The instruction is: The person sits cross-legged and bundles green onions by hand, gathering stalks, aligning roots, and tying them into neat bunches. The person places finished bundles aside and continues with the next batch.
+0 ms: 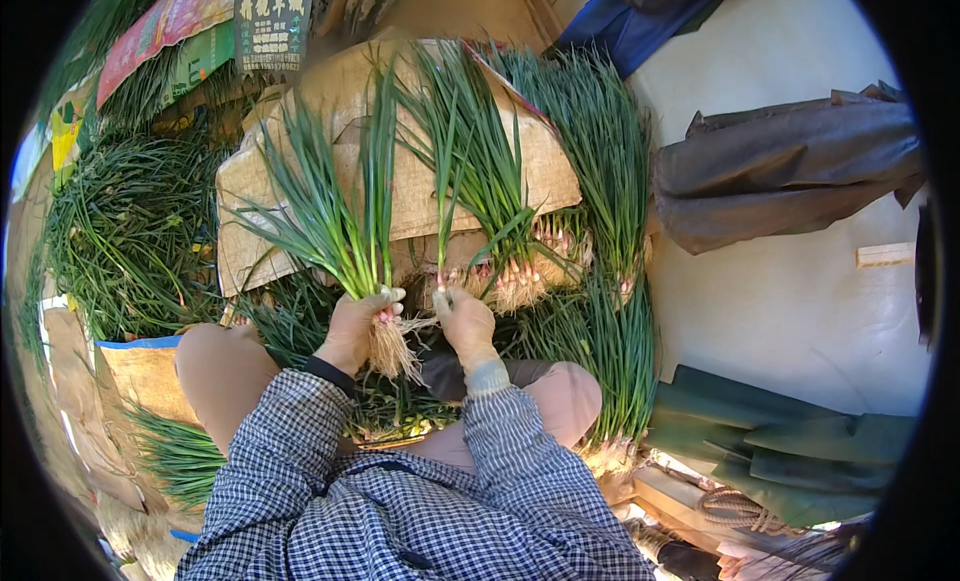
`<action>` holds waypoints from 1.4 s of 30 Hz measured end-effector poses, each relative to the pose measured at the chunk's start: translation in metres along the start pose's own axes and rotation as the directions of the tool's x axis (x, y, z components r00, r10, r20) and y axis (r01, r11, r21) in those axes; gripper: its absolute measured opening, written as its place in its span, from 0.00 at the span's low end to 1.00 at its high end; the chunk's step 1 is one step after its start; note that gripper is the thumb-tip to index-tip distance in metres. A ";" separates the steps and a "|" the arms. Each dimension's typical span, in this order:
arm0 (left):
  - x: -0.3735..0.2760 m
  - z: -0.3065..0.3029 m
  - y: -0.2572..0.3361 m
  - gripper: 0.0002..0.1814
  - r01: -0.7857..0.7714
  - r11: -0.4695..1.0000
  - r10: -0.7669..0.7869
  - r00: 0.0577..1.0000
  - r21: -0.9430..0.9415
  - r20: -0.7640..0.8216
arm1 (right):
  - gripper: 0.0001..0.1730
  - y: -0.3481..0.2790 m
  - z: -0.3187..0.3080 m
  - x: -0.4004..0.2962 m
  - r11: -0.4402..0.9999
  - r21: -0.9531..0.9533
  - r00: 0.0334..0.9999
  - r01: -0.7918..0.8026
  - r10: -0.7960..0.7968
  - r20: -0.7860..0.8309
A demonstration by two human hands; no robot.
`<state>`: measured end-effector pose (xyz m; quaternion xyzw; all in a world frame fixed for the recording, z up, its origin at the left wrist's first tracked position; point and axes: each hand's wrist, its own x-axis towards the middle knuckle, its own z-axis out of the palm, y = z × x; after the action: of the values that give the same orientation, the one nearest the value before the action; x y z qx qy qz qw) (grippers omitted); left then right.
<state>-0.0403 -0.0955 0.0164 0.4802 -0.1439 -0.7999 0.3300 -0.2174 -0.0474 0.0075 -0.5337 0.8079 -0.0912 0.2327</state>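
My left hand (352, 327), in a pale thin glove, grips a bunch of green garlic shoots (351, 240) just above their stringy roots. The leaves fan out away from me. Between the thumb and fingers of my right hand (466, 322), gloved too, is the pinkish base of one separate garlic shoot (442, 240), upright beside the bunch. A few roots stretch from the bunch towards my right hand. Just beyond, a loose pile of garlic shoots (491, 168) lies on a tan woven sack (300, 183), roots towards me.
A heap of loose green leaves (139, 243) fills the left side. Long stacks of garlic shoots (600, 153) line the right. Farther right, a dark sheet (787, 172) and a green sheet (810, 446) lie by a pale surface (750, 311). Coiled rope (739, 506) is at lower right.
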 end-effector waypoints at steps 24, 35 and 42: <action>-0.046 -0.020 -0.013 0.10 0.514 0.771 -0.257 0.792 -0.376 0.554 | 0.17 -0.053 0.006 0.005 -0.049 0.991 0.974 -0.127 -0.196 0.116; -0.050 0.008 -0.010 0.07 0.326 0.928 -0.218 0.867 -0.180 0.448 | 0.18 -0.034 0.015 0.023 -0.625 0.704 0.928 -0.337 -0.094 0.361; -0.069 0.012 0.016 0.14 0.140 0.985 -0.082 0.893 -0.102 0.442 | 0.20 0.021 0.008 0.028 0.352 0.930 0.974 -0.109 -0.151 0.171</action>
<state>-0.0225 -0.0623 0.0772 0.2736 -0.1337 -0.9123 0.2738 -0.2397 -0.0630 -0.0153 -0.3229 0.5725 -0.4763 0.5841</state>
